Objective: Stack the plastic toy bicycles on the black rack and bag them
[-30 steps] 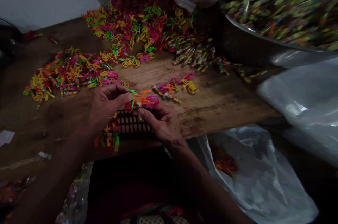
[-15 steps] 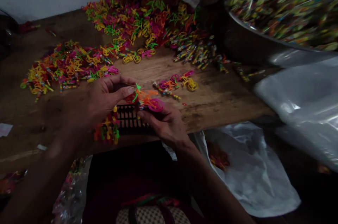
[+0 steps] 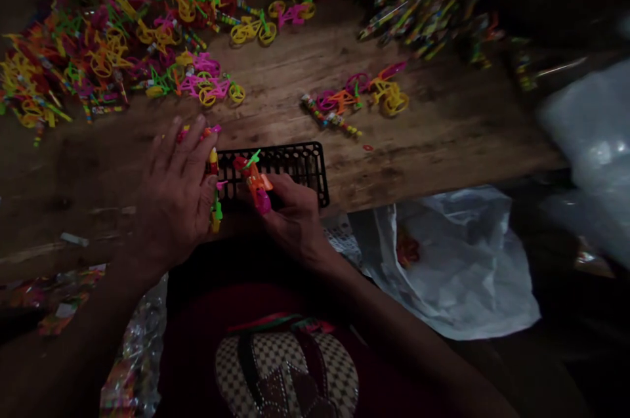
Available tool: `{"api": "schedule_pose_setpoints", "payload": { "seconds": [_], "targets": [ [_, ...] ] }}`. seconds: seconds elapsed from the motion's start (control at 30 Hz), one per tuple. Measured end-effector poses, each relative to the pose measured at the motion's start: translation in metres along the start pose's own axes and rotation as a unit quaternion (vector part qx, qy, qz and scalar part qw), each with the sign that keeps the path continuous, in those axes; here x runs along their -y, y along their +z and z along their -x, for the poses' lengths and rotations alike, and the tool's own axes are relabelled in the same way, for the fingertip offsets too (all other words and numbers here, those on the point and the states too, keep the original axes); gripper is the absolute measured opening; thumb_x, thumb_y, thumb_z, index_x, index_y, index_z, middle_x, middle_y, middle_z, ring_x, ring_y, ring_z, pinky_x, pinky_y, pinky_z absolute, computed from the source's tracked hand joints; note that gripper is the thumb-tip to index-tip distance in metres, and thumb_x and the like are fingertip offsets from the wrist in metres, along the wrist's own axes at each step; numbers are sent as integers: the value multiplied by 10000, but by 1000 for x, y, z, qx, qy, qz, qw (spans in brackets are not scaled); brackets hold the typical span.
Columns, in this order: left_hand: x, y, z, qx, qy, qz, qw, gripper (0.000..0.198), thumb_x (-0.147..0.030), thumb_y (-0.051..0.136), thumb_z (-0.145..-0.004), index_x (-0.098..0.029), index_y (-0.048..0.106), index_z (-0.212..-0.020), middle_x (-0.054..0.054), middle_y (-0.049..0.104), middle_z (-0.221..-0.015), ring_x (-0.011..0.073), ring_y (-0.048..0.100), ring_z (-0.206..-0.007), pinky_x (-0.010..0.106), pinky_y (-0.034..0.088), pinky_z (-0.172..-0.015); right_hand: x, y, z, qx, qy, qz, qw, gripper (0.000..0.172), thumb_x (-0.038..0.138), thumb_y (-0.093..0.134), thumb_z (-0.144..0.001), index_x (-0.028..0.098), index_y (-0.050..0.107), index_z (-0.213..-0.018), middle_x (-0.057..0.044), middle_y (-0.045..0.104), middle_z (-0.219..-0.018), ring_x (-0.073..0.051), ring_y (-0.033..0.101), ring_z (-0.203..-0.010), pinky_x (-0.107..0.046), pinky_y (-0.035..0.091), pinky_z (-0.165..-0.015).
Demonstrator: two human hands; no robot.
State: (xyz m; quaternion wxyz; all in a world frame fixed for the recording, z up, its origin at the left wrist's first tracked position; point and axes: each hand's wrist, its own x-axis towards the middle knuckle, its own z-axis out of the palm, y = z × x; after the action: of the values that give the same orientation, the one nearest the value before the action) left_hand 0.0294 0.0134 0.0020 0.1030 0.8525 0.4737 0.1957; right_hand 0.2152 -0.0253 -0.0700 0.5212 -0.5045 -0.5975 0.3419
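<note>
My right hand (image 3: 293,211) pinches a small plastic toy bicycle (image 3: 254,183) in orange, red and magenta with a green handlebar. It is held above a black slotted rack (image 3: 295,155) at the table's front edge. My left hand (image 3: 174,185) lies flat, fingers stretched out, over the rack's left end. Under and beside its fingers show several colourful toy pieces (image 3: 215,205) in yellow, green and pink, standing at the rack. Most of them are hidden by the hand.
Toy bicycles (image 3: 108,44) lie heaped at the back left. Candy-filled tubes (image 3: 423,4) are piled at the back right. A few bicycles (image 3: 344,100) and tubes lie behind the rack. A white plastic bag (image 3: 462,260) hangs at the front right, and clear plastic (image 3: 138,339) at lower left.
My left hand has let go of the toy bicycle and moved down-left onto the pieces in the rack. The right hand keeps the bicycle, lower now. The view has tilted down.
</note>
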Motion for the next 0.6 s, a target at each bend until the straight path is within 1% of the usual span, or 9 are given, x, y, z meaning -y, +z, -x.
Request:
{"api": "schedule_pose_setpoints", "payload": {
  "seconds": [0.07, 0.13, 0.2, 0.27, 0.33, 0.4, 0.43, 0.5, 0.6],
  "targets": [
    [-2, 2, -1, 2, -12, 0, 1000, 524, -293, 418, -1001, -170, 501, -1504, 102, 467, -1606, 322, 336, -1548, 518, 227, -1293, 0, 3, 1, -3, 27, -7, 1000, 126, 240, 671, -875, 248, 775, -945, -34, 801, -927, -212, 732, -834, -374, 532, -856],
    [-4, 2, -1, 7, -29, 1, 1000, 532, -316, 425, -998, -203, 493, -1513, 73, 462, -1612, 303, 327, -1556, 495, 215, -1304, 2, 4, 1, -1, 62, -27, 998, 116, 277, 693, -875, 251, 784, -944, -30, 796, -932, -208, 723, -821, -364, 535, -835],
    [-6, 3, -1, 6, -39, -3, 999, 539, -325, 426, -992, -221, 492, -1517, 57, 459, -1615, 292, 325, -1558, 475, 207, -1309, 4, 4, 1, -9, 99, -69, 993, 111, 334, 740, -861, 254, 790, -919, -16, 780, -877, -192, 700, -770, -334, 536, -757],
    [-6, 4, 0, -1, -39, -5, 999, 544, -307, 421, -985, -236, 488, -1521, 47, 460, -1614, 290, 329, -1556, 476, 205, -1308, 7, 2, -1, -15, 134, -120, 984, 155, 403, 796, -823, 250, 779, -839, 3, 750, -788, -174, 673, -712, -308, 529, -690],
    [-5, 6, 2, -7, -37, -5, 999, 556, -280, 426, -978, -256, 472, -1532, 39, 457, -1617, 288, 325, -1558, 489, 204, -1305, 9, -2, -4, -9, 167, -167, 972, 231, 466, 822, -794, 243, 760, -788, 11, 735, -751, -167, 672, -707, -309, 548, -709],
    [-2, 9, 3, -14, -25, -9, 1000, 564, -274, 436, -976, -246, 462, -1538, 53, 450, -1620, 296, 318, -1561, 503, 209, -1300, 11, -7, -6, 3, 188, -191, 963, 266, 498, 817, -792, 240, 754, -805, 5, 751, -797, -174, 695, -766, -332, 572, -781],
    [0, 10, 3, -20, -18, -13, 1000, 560, -276, 434, -978, -223, 466, -1535, 70, 452, -1618, 305, 322, -1558, 509, 218, -1294, 11, -9, -7, 4, 189, -191, 963, 268, 499, 816, -790, 239, 754, -814, 3, 754, -815, -177, 699, -787, -338, 576, -794],
    [2, 11, 3, -30, -5, -24, 999, 549, -287, 421, -985, -172, 486, -1518, 99, 467, -1604, 324, 345, -1544, 519, 245, -1280, 11, -12, -7, -1, 170, -166, 971, 244, 474, 821, -785, 240, 751, -798, 7, 746, -803, -175, 686, -770, -327, 569, -753],
    [2, 9, 2, -23, -7, -20, 1000, 543, -308, 407, -991, -173, 500, -1509, 100, 479, -1595, 325, 354, -1541, 517, 249, -1276, 7, -13, 0, -14, 104, -98, 990, 144, 390, 784, -824, 247, 763, -824, 3, 754, -824, -175, 668, -752, -323, 538, -720]
  ]
}}
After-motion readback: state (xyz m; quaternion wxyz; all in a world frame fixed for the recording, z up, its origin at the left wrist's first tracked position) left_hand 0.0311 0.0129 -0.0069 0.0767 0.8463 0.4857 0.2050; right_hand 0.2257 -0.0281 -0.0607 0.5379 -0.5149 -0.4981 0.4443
